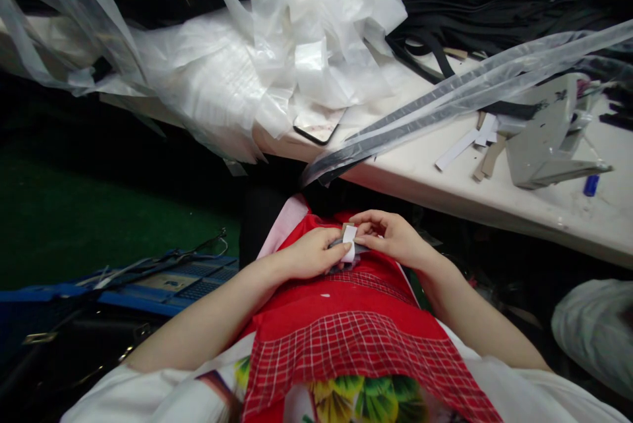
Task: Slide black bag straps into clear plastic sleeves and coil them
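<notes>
My left hand [316, 252] is closed over my lap, its thumb pressing on a small white strip [349, 238] that looks like paper or card. The fingers of my right hand [388, 233] pinch at the strip's right side. Beneath the white strip lies a dark grey, flat piece [363, 248], mostly hidden by my fingers; its kind does not show. A bit of brown card peeks out at the strip's top end. Both hands rest just above a red apron [306, 304] with a checked band.
Ahead stands a white table [405, 179] with a heap of clear plastic film [316, 34], a phone [321, 126], paper strips [459, 146] and a tape dispenser [539, 140]. Long plastic-wrapped straps [445, 100] hang over its edge. A blue crate [198, 284] sits at the lower left.
</notes>
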`<state>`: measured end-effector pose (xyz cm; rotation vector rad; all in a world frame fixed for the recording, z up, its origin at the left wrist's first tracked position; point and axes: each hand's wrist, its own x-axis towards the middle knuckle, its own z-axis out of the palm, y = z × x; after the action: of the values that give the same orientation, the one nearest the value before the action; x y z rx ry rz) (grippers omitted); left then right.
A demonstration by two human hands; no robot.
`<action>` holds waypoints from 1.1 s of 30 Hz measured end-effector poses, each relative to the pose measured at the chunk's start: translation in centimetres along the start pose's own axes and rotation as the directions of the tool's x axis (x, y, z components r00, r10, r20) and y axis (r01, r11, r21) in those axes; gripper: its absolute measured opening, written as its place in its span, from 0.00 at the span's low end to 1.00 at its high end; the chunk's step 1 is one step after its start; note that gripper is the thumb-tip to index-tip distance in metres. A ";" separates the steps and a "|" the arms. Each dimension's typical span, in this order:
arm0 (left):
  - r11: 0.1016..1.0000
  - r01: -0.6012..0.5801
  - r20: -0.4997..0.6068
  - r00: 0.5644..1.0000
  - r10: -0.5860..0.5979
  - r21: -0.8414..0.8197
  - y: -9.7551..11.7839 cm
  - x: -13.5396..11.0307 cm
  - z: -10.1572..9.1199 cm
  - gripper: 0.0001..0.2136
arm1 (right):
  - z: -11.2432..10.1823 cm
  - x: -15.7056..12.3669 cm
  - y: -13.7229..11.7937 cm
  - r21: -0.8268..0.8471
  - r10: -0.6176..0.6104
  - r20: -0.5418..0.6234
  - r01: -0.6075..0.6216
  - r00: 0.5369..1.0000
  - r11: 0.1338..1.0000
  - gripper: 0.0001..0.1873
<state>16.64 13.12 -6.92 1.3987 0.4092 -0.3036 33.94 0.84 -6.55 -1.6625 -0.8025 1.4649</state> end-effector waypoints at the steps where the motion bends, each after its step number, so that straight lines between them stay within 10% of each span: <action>1: 1.000 -0.005 -0.011 1.000 0.004 -0.012 -0.1 0.0 0.1 0.13 | 0.0 -0.1 0.4 0.027 0.014 -0.001 -0.014 1.000 1.000 0.21; 14: 0.996 -0.051 -0.011 0.999 0.052 0.074 0.3 0.3 0.5 0.15 | -0.3 0.0 -1.3 -0.297 -0.130 0.021 0.130 0.991 0.946 0.11; 20: 0.987 -0.112 0.009 0.994 0.112 0.116 -0.1 0.1 0.1 0.15 | 0.5 0.4 -0.8 -0.030 0.094 0.089 -0.091 0.992 0.995 0.19; 33: 0.995 -0.047 0.113 0.993 0.037 0.087 0.2 0.7 0.3 0.12 | 1.1 0.7 0.6 0.011 0.133 0.028 -0.134 0.991 0.991 0.23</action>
<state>17.41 12.91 -7.03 1.4683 0.2766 -0.3671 32.96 1.29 -7.50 -1.7182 -0.7061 1.5837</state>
